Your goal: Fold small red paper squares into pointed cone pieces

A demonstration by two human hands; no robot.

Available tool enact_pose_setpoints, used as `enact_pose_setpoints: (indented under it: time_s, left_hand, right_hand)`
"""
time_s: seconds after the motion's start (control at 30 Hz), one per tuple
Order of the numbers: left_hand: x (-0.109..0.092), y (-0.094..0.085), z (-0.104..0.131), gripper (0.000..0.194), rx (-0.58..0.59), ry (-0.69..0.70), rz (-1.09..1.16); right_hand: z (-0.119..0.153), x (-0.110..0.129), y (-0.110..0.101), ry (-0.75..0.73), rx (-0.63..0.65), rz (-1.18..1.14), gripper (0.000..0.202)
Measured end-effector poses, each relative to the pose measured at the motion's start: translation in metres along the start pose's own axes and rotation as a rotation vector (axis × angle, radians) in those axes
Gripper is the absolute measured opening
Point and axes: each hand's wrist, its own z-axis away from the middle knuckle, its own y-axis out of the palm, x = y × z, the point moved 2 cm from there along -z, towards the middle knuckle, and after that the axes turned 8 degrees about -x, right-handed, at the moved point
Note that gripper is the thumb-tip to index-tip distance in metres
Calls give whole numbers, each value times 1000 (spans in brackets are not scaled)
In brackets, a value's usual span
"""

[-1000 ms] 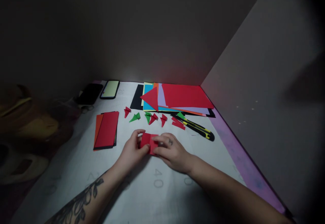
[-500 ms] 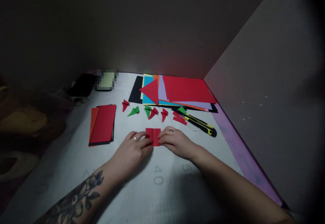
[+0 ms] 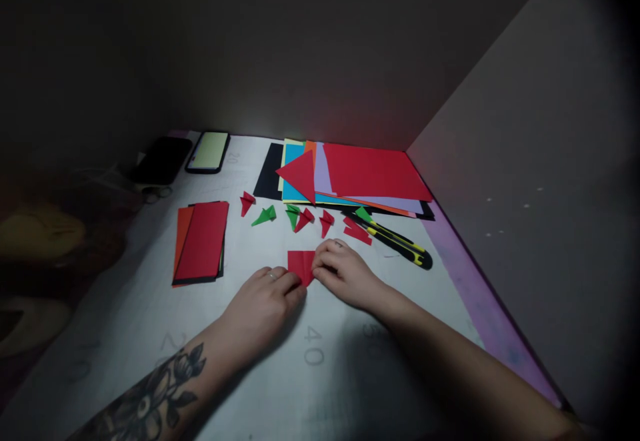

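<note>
At the upper left of the frame, one black flat object (image 3: 163, 161) is lying near one phone (image 3: 209, 151) with a lit screen; below them, one stack of cut paper rectangles (image 3: 204, 241) is showing red on top. The left forearm is slanting up from the lower left, palm down; the left hand (image 3: 270, 297) is resting its bent fingers on the lower left of one creased small red paper (image 3: 299, 264) at the frame's centre, its thumb hidden, so I cannot tell whether it is gripping. Above, five little folded pieces (image 3: 264, 215) are forming a row, three red and two green. One red triangle (image 3: 300, 177) is lying on the large sheets (image 3: 375, 171). The right forearm is reaching in from the lower right; the right hand (image 3: 345, 273) is pinching the paper's right edge between thumb and curled fingers. Beyond it, red scraps (image 3: 357, 230), one green scrap (image 3: 363, 213) and one cutter (image 3: 400, 244) are lying together, right of centre.
</note>
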Motion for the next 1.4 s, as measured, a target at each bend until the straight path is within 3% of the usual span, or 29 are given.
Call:
enact_pose_setpoints:
  time_s: [0.6,0.87,1.4]
  left_hand:
    - [-8,0,-5,25,61,-48,-38]
    - [-10,8,-6,38,-11,-23,-84]
    - [-10,5,-8,28,-18,-46,-79]
  right_hand:
    - [-3,5,13,115,-71,125,12]
    - [-4,6,14,149,-81,113,13]
    - [-5,6,18,178,-134,133,15]
